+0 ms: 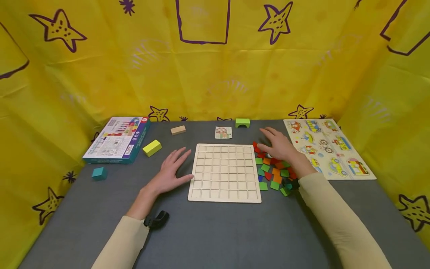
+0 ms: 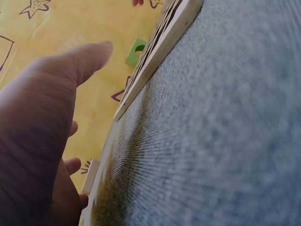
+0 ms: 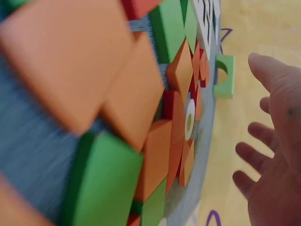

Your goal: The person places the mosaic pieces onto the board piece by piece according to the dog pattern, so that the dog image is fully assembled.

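Nothing gripped: right hand (image 1: 277,145) flat over tile pile (image 1: 273,172); left hand (image 1: 173,168) beside square grid board (image 1: 225,172).

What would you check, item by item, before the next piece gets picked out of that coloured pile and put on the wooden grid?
1. Grid board lies flat, its squares empty: ok.
2. Left hand lies open on the table beside the board's left edge, holding nothing: ok.
3. Right hand is spread over the pile of coloured tiles, fingers straight: ok.
4. A tile already gripped: not ok, none is held.
5. Tiles lie in a loose heap right of the board, within reach: ok.
6. Pattern card readable from here: cannot tell.
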A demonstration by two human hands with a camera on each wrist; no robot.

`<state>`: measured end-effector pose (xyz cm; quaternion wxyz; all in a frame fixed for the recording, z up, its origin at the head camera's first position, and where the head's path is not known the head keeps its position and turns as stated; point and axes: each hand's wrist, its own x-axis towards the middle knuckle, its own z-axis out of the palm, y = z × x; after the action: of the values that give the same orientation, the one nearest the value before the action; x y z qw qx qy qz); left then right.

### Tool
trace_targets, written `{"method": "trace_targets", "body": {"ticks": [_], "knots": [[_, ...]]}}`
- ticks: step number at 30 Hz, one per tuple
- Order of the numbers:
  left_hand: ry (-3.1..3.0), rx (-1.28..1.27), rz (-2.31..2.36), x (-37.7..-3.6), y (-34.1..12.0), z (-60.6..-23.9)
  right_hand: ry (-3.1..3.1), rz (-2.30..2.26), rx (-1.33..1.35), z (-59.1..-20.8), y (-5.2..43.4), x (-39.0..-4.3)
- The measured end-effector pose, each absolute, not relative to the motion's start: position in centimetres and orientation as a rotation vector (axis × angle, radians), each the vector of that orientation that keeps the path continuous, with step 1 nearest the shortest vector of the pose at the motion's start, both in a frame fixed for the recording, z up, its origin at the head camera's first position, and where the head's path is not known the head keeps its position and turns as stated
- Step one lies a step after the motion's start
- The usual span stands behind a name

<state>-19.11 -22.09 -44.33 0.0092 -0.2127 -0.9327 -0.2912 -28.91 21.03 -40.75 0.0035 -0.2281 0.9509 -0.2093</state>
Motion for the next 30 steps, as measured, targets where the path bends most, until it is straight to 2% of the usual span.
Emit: {"method": "trace_targets", "body": {"ticks": [13, 22, 30], "knots": [[-2.946, -0.896, -0.838, -19.2, -22.3, -45.4, 2.889, -0.658, -0.680, -41.8, 19.2, -31.3], [-3.021, -0.875, -0.819, -19.2, -22.2, -45.0, 2.890, -0.660, -0.683, -42.3, 18.5, -31.8], [-3.056, -0.833, -0.833, -19.3, -21.8, -44.9, 2.832, -0.798, -0.547, -41.9, 18.2, -32.2]]}}
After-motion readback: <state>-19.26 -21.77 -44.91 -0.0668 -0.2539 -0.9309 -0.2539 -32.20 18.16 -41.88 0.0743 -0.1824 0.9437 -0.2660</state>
